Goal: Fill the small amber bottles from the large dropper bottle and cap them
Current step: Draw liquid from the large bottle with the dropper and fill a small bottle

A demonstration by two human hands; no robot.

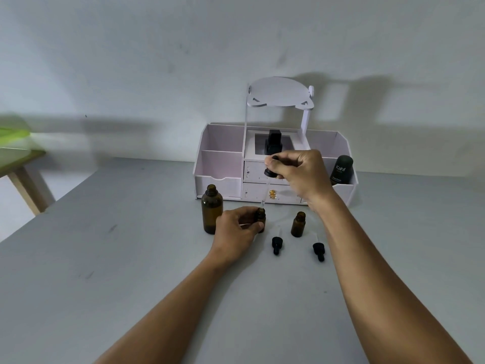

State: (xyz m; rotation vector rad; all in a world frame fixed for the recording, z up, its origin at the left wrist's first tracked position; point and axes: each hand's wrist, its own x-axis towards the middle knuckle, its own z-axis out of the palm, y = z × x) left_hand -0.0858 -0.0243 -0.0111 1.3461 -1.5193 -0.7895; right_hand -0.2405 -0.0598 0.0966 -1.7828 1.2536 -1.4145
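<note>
The large amber bottle (211,212) stands uncapped on the grey table (105,258). Just right of it my left hand (236,232) grips a small amber bottle (261,216), mostly hidden by my fingers. My right hand (296,174) pinches the black bulb of the large dropper (270,172) above it; the glass pipette tip hangs just over that small bottle's mouth. A second small amber bottle (298,224) stands open to the right. Two small black dropper caps (277,244) (319,250) lie on the table in front of the small bottles.
A white desk organizer (223,164) with drawers and a raised shelf stands behind the bottles. It holds a black bottle (274,143) in the middle and a dark "Kahf" container (342,169) at right. A wooden table with a green object (15,143) is at far left.
</note>
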